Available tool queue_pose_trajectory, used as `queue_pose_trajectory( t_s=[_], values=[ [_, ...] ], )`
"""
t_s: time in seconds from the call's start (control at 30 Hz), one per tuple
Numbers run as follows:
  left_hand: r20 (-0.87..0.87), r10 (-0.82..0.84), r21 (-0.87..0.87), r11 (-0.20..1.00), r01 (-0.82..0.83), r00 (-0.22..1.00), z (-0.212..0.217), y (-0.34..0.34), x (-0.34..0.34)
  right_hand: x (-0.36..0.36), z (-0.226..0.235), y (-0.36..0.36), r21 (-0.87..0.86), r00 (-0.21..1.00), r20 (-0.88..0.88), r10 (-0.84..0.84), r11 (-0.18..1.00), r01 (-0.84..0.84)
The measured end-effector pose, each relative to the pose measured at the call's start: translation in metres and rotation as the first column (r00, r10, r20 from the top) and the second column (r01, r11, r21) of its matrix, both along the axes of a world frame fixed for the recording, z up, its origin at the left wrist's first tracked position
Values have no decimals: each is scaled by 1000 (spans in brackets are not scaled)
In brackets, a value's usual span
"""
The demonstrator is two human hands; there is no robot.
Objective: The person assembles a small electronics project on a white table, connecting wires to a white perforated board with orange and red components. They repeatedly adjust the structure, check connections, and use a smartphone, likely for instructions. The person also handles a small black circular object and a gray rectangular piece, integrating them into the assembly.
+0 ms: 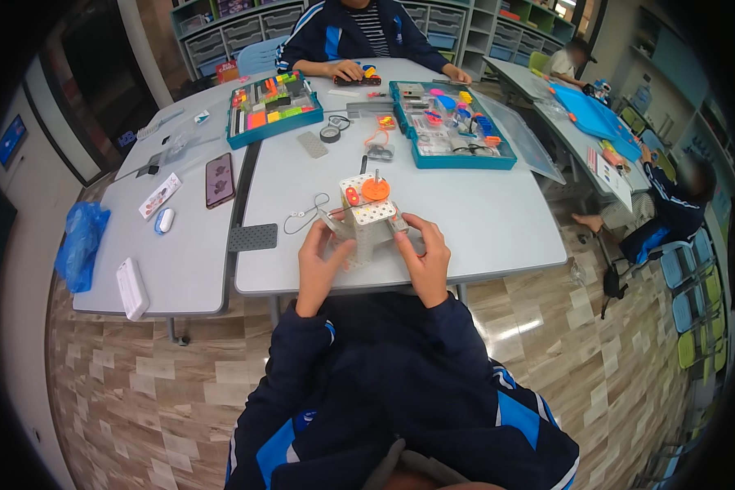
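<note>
left hand (322, 263) and right hand (426, 260), about equally near, pinch opposite sides of a white perforated model (374, 214) above the bench (498, 233).

Open surface (502, 233) stretches right of the person's right hand (425, 260), and from where I stand a sideways pass to the rounded edge looks unblocked. Ahead, beyond the white perforated build (374, 214), the lane tightens between a left teal tray (279, 133) and a right teal tray (465, 162), with a tape roll (322, 135) and gray plate (312, 145) near its mouth. A looped cable (306, 214) and dark perforated plate (253, 238) obstruct the left hand's (322, 260) outward route.
</note>
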State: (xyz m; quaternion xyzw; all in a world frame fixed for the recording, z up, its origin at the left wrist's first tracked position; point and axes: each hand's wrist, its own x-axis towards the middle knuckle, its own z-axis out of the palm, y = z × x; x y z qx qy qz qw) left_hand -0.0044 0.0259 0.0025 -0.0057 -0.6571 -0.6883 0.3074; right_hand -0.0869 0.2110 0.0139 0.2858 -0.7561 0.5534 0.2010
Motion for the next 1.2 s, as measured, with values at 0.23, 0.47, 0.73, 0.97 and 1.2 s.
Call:
queue_pose_trajectory(
  t_s=[0.23,0.47,0.73,0.97,1.2],
  values=[
    [-22,-23,-9,1000,22,1000,-1,0,2,0,1,0,-6,999,38,34,999,-34],
    [13,-10,-88,996,11,1000,-1,1,6,0,0,1,-23,997,68,38,999,-37],
    [-1,-20,-37,999,20,1000,3,2,5,-3,-3,-1,-29,999,33,40,999,-39],
    [-68,5,-62,998,-9,998,3,5,3,-4,-5,-2,-40,1000,14,28,999,-27],
    [-201,251,-184,940,-289,947,0,9,-3,-2,-5,-3,-33,999,35,23,999,-22]
  ],
)
